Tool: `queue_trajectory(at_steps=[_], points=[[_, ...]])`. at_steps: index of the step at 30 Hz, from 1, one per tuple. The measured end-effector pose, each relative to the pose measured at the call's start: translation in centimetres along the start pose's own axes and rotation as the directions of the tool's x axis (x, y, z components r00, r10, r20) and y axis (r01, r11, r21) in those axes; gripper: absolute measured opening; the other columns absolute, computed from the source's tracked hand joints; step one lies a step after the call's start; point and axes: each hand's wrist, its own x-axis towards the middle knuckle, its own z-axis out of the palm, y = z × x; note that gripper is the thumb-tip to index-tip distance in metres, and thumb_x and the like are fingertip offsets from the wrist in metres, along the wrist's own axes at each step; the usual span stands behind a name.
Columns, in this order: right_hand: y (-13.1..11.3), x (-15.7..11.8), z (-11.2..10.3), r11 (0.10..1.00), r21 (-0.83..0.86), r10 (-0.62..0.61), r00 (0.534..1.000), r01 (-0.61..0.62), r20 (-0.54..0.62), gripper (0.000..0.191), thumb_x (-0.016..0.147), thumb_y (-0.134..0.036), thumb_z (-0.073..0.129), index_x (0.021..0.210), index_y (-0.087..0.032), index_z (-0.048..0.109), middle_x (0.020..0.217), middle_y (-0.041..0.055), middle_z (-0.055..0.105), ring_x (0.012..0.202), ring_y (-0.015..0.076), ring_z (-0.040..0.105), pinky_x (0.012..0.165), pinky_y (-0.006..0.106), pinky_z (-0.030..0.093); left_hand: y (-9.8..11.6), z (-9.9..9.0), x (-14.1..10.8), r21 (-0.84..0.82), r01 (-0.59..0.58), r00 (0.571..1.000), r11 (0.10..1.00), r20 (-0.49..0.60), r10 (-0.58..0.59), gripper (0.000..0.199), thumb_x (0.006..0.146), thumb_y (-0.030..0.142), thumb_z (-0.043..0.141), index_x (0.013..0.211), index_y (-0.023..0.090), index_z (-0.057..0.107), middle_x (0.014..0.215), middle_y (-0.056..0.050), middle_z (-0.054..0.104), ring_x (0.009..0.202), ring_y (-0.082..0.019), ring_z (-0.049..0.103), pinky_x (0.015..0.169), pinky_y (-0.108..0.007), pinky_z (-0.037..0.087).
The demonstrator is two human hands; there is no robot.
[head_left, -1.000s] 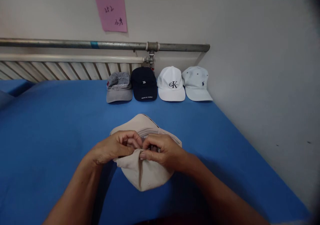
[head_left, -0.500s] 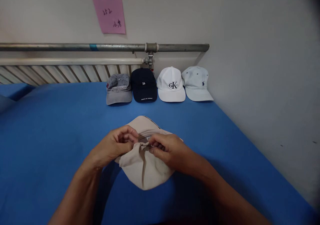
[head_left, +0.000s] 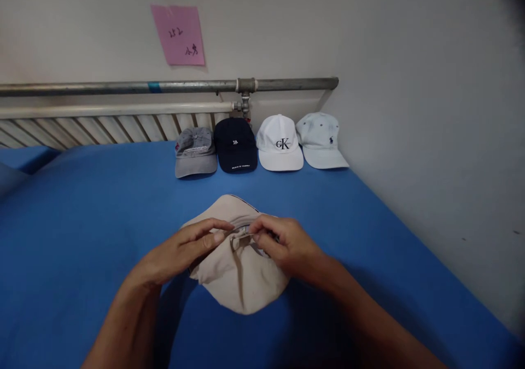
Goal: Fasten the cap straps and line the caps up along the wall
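A beige baseball cap lies on the blue surface in front of me, its brim pointing away and its rear opening and strap facing up. Over the left part of its back edge, my left hand holds the fabric, with thumb and index finger stretched toward the strap. The other fingers of that hand are partly hidden. My right hand pinches the strap between thumb and index finger near the middle of the opening. Fingertips cover part of the strap's fastening.
Along the wall stand a grey cap, a navy cap, a white cap and a pale cap. Behind them run a radiator and a metal pipe. A wall borders the blue surface on the right.
My left hand's curled fingers have straightened and moved slightly left along the cap edge. The right hand keeps its pinch, and more of the strap shows. The view has tilted up slightly.
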Motion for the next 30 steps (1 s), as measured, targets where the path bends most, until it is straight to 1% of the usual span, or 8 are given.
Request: queue_trajectory(at_steps=[3,6,10,15,20,24,27,30], points=[[-0.1,-0.2,-0.2,0.998,0.051,-0.026,0.999,0.028,-0.041,0.017,0.081,-0.014,0.047,0.077,-0.018,0.063,0.066,-0.0013,0.059,0.06,0.011,0.049,0.055,0.023,0.036,0.2,-0.5,-0.6,0.093,-0.082,0.993,0.992,0.087,0.074,0.031,0.088,0.043,0.057,0.113,0.026,0.064,0.104,-0.002,0.064,0.093,-0.017,0.056,0.074,-0.023,0.044],[-0.2,-0.4,-0.6,0.99,0.129,-0.047,0.995,0.058,-0.084,0.017,0.077,-0.013,0.047,0.078,-0.018,0.064,0.066,-0.0014,0.06,0.058,0.0107,0.049,0.053,0.023,0.035,0.0,-0.5,-0.7,0.048,-0.065,0.975,0.997,0.218,0.053,0.035,0.082,0.04,0.065,0.113,0.023,0.063,0.094,-0.001,0.063,0.078,-0.014,0.054,0.066,-0.022,0.042],[-0.5,-0.8,-1.2,0.935,0.338,-0.056,0.988,0.103,-0.144,0.009,0.073,-0.014,0.055,0.073,-0.019,0.063,0.066,-0.003,0.059,0.058,0.0091,0.047,0.054,0.022,0.035,-0.1,-0.5,-0.9,0.058,-0.101,0.963,0.993,0.258,0.083,0.023,0.087,0.037,0.06,0.095,0.017,0.067,0.075,0.0,0.058,0.064,-0.01,0.046,0.057,-0.02,0.037],[-0.8,-0.9,-1.3,0.838,0.544,-0.013,0.997,0.051,-0.074,0.004,0.069,-0.016,0.062,0.069,-0.019,0.06,0.059,-0.0061,0.051,0.051,0.0069,0.04,0.049,0.021,0.032,0.5,-0.8,-1.3,0.033,-0.187,0.927,0.982,0.336,0.165,0.02,0.087,0.035,0.059,0.084,0.016,0.066,0.068,0.002,0.054,0.061,-0.009,0.044,0.054,-0.018,0.035],[-0.4,-0.7,-0.9,0.901,0.416,-0.043,0.981,0.12,-0.191,0.001,0.072,-0.018,0.061,0.073,-0.019,0.062,0.067,-0.0029,0.059,0.057,0.0085,0.046,0.053,0.022,0.034,1.0,-0.1,-1.7,0.227,-0.15,0.981,0.962,0.159,0.115,0.024,0.09,0.039,0.054,0.091,0.018,0.066,0.084,-0.001,0.058,0.072,-0.012,0.05,0.061,-0.021,0.041],[0.0,-0.6,-0.8,0.921,0.369,-0.044,0.974,0.125,-0.221,0.001,0.073,-0.02,0.063,0.073,-0.019,0.062,0.062,-0.0041,0.055,0.054,0.008,0.043,0.051,0.022,0.032,0.6,-0.5,-2.3,0.223,-0.102,0.994,0.969,0.058,0.091,0.028,0.091,0.043,0.051,0.091,0.018,0.066,0.079,-0.001,0.058,0.067,-0.012,0.049,0.057,-0.021,0.039],[0.1,-0.6,-0.7,0.929,0.352,-0.047,0.979,0.116,-0.198,0.003,0.074,-0.021,0.064,0.074,-0.019,0.062,0.06,-0.0052,0.051,0.053,0.0077,0.041,0.05,0.021,0.032,0.7,-0.9,-2.6,0.198,-0.093,0.995,0.976,0.053,0.084,0.029,0.091,0.043,0.051,0.095,0.019,0.066,0.082,-0.001,0.059,0.07,-0.013,0.05,0.059,-0.021,0.04],[-0.1,-0.6,-0.5,0.949,0.285,-0.087,0.98,0.137,-0.179,0.001,0.074,-0.019,0.062,0.075,-0.019,0.062,0.063,-0.0043,0.055,0.056,0.0083,0.045,0.052,0.022,0.034,1.5,-0.2,-2.2,0.214,-0.077,0.993,0.974,0.101,0.056,0.029,0.091,0.045,0.052,0.102,0.021,0.064,0.088,-0.001,0.061,0.074,-0.013,0.051,0.062,-0.022,0.041]])
